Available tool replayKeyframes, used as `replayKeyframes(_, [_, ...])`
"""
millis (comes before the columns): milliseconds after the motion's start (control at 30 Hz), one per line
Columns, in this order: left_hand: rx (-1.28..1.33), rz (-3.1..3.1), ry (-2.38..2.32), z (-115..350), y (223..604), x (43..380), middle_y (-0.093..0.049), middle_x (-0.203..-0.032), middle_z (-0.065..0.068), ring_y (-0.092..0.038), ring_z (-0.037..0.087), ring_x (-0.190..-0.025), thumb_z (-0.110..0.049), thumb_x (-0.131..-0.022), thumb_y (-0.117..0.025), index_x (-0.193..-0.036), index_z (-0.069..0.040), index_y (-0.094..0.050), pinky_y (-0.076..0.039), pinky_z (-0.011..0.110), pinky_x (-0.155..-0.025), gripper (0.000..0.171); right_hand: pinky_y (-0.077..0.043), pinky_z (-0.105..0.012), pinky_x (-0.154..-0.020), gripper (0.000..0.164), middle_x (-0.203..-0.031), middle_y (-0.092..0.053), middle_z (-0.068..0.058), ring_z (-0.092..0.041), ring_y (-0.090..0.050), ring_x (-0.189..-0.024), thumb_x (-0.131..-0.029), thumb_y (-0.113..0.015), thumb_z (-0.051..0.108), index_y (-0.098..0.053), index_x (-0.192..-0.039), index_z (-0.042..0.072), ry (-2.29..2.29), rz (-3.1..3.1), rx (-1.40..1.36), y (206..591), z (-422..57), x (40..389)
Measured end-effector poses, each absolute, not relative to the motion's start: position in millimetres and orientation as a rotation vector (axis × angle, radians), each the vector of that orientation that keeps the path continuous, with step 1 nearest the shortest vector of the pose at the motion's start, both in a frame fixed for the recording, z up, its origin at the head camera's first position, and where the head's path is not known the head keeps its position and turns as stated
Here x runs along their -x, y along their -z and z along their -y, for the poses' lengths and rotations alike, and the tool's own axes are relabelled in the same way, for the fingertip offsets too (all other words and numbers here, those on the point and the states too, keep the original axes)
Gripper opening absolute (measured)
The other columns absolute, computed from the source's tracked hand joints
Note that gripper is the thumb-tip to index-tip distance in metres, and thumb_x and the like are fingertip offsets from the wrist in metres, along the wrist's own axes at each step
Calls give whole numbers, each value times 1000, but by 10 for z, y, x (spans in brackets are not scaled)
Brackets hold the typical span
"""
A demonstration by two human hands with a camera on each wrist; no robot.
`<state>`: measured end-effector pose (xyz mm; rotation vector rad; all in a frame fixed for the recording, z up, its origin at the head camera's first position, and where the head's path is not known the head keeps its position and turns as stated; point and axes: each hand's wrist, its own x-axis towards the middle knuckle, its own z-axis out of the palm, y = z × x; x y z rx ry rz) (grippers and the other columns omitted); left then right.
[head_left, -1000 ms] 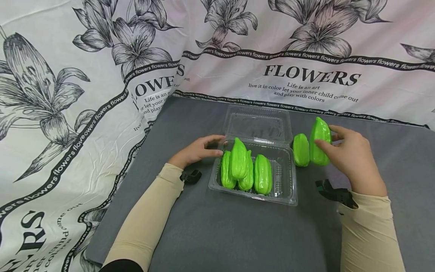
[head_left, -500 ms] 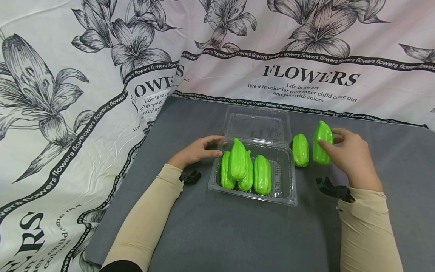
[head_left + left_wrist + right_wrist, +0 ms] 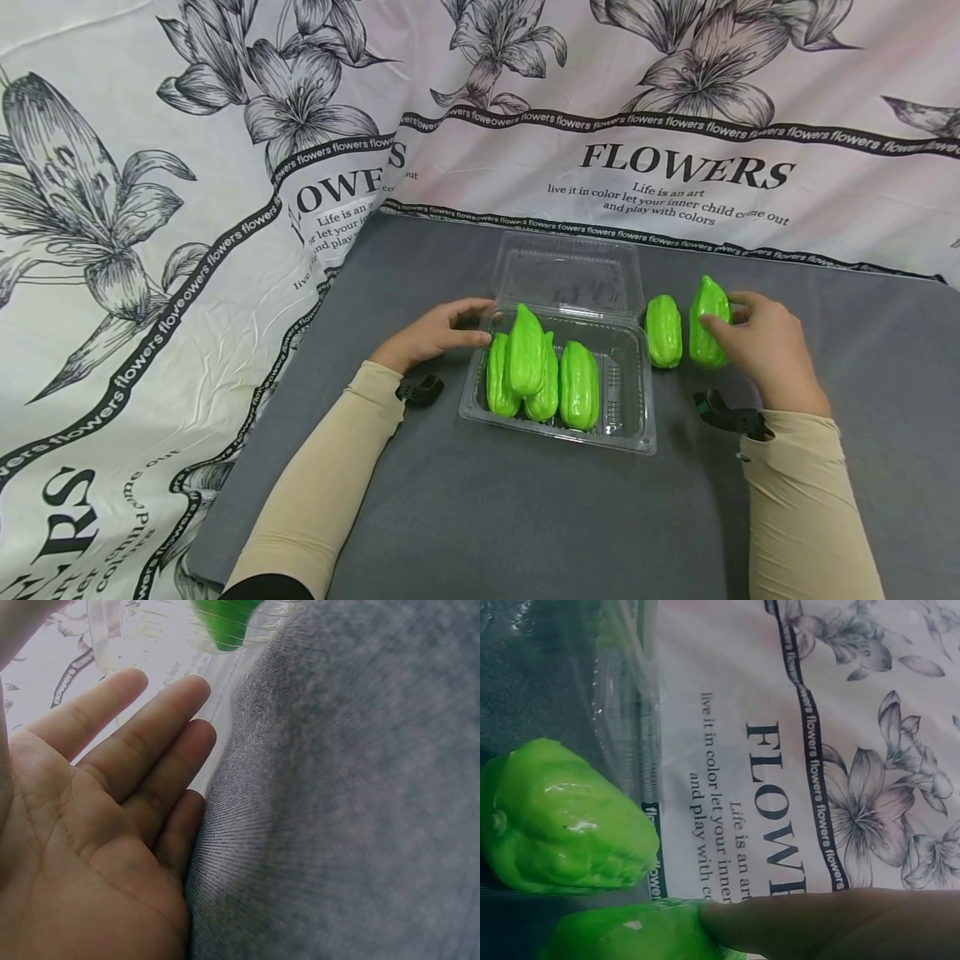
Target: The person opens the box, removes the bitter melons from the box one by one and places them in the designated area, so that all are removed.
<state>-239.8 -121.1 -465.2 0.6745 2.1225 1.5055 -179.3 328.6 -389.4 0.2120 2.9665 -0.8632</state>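
A clear plastic clamshell box (image 3: 630, 417) stands with its lid (image 3: 567, 271) folded back. Inside lie several bright green, ridged, glossy gourd-like vegetables, one pointed vegetable (image 3: 527, 354) on top of the others. My left hand (image 3: 438, 333) is at the box's left side, fingertips right at the rim; in the left wrist view its fingers (image 3: 150, 735) are straight and relaxed. To the right of the box, my right hand (image 3: 768, 346) pinches an upright-pointing green vegetable (image 3: 707, 329) between thumb and fingers, close over the table. Another green vegetable (image 3: 663, 332) lies between it and the box.
The grey tabletop (image 3: 540, 517) extends around the box. Behind and to the left hangs white cloth (image 3: 510, 175) printed with flowers and lettering. Black straps (image 3: 422, 390) sit at both wrists, over beige sleeves.
My right hand has lowered the vegetable it pinches toward the table, to the right of the other loose one. My left hand and the box have stayed in place.
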Motion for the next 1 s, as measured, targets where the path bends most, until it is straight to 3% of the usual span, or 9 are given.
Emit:
replayKeyframes(567, [-695,-2111,-1514,1211,4667,2414,-50,-159,14,-41,31,-151,-22,-100,-71,-160,-9,-45,-35,53,-121,67,-52,-64,-84,76,-131,-58,-43,-57,-61,-113,-106,-54,43,-35,-155,-13,811,-2934,-179,4040,-3316,1841])
replayKeyframes(800, [-703,-2101,-1525,1221,4685,2417,-53,-157,13,-43,30,-150,-45,-96,-77,-160,-9,-45,-36,53,-121,80,-52,-63,-82,75,-131,-58,-43,-55,-62,-112,-107,-53,43,-37,-154,-12,812,-2921,-175,4054,-3296,1845])
replayKeyframes(1000, [-689,-2114,-1517,1215,4684,2422,-53,-157,12,-44,29,-149,-31,-100,-74,-160,-10,-46,-36,53,-121,69,-52,-65,-84,76,-133,-55,-44,-57,-59,-115,-107,-51,46,-38,-154,-12,807,-2904,-190,4052,-3285,1849])
